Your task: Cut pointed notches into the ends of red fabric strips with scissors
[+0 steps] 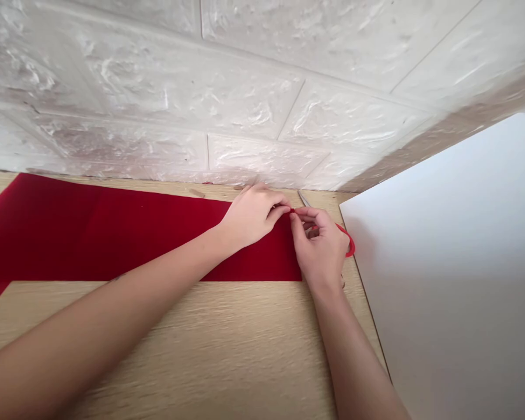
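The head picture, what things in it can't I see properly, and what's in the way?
All in the head view:
Scissors: middle hidden behind the right hand.
Red cloth: left end cut off by the picture's edge; the left arm covers part.
Red bit between the left hand and right hand: too small to tell what it is.
White board: cut off by the right and bottom edges.

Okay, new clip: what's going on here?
A person is pinching the far right corner of a long red cloth between the fingertips of the left hand and right hand, held close together. The cloth lies spread across a wooden table beside a pale brick-patterned wall. Red-handled scissors show partly behind the right hand.
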Demonstrator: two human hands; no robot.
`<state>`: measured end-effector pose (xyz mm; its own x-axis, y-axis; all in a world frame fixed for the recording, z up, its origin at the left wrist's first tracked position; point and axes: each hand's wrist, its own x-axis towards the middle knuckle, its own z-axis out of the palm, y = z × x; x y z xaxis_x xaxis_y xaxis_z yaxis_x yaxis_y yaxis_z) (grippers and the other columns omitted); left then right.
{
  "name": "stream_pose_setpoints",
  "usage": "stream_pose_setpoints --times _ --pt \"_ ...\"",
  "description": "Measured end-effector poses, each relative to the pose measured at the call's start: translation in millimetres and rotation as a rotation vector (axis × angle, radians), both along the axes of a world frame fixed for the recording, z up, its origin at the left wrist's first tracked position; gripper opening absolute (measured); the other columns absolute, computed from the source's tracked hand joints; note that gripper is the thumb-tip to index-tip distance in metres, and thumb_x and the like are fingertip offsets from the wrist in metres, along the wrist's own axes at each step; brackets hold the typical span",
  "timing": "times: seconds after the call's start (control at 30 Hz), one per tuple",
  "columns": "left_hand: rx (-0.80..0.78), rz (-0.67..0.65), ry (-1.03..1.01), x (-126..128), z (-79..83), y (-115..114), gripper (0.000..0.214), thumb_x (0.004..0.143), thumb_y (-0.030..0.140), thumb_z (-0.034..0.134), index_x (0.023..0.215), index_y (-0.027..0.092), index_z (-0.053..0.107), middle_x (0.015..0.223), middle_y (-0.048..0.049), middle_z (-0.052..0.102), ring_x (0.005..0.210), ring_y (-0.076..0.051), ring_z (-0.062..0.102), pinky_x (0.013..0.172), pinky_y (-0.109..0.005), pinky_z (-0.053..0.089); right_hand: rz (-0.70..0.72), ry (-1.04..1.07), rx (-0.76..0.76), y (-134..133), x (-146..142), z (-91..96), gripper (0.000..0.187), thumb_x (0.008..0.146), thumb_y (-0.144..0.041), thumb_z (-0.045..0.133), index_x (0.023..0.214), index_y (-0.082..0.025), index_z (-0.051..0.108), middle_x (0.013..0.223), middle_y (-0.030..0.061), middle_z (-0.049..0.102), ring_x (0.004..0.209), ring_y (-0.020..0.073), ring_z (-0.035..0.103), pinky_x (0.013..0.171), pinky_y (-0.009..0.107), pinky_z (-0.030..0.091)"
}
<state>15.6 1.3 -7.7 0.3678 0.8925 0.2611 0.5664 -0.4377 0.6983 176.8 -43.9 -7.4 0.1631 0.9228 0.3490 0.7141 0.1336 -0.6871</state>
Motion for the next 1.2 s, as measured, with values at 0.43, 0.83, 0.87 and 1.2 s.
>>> stream_pose_setpoints --times 0.43,0.83,0.87,1.2 --pt "0.046 -0.017 0.044 1.5 -2.0 -1.8 0.024 0.104 0.024 0.055 0.097 0.017 0.077 0.095 -0.0053 0.080 0.097 -0.026 0.067 0.091 -0.043 0.051 -0.014 0.037 -0.006 0.6 -1.4 -0.9 0.019 0.090 -0.037 0.067 0.097 -0.021 0.075 0.080 0.0029 0.079 0.059 0.0159 0.064 0.059 0.030 0.053" --pt "0.120 -0.008 0.051 2.1 -2.2 -4.1 0.022 0.105 0.026 0.052 0.104 0.016 0.071 0.105 -0.0073 0.078 0.106 -0.027 0.066 0.097 -0.046 0.050 -0.009 -0.010 -0.028 1.6 -0.7 1.9 0.026 0.093 -0.041 0.062 0.091 -0.020 0.076 0.082 0.0054 0.079 0.058 0.0172 0.062 0.060 0.033 0.053" --pt "0.150 -0.017 0.061 2.6 -2.0 -5.9 0.022 0.105 0.026 0.052 0.109 0.015 0.070 0.111 -0.0090 0.077 0.111 -0.029 0.065 0.098 -0.046 0.049 -0.013 0.004 -0.025 2.5 -0.2 1.8 0.026 0.092 -0.042 0.061 0.091 -0.020 0.076 0.082 0.0058 0.079 0.058 0.0173 0.061 0.059 0.032 0.052" --pt "0.415 -0.098 0.349 5.3 -7.7 -12.9 0.027 0.101 0.013 0.049 0.119 0.012 0.069 0.122 -0.0115 0.074 0.118 -0.029 0.061 0.098 -0.044 0.049 0.012 -0.023 -0.053 10.7 7.8 -0.7 0.024 0.091 -0.038 0.061 0.089 -0.020 0.076 0.085 0.0075 0.081 0.067 0.0223 0.068 0.069 0.036 0.055"
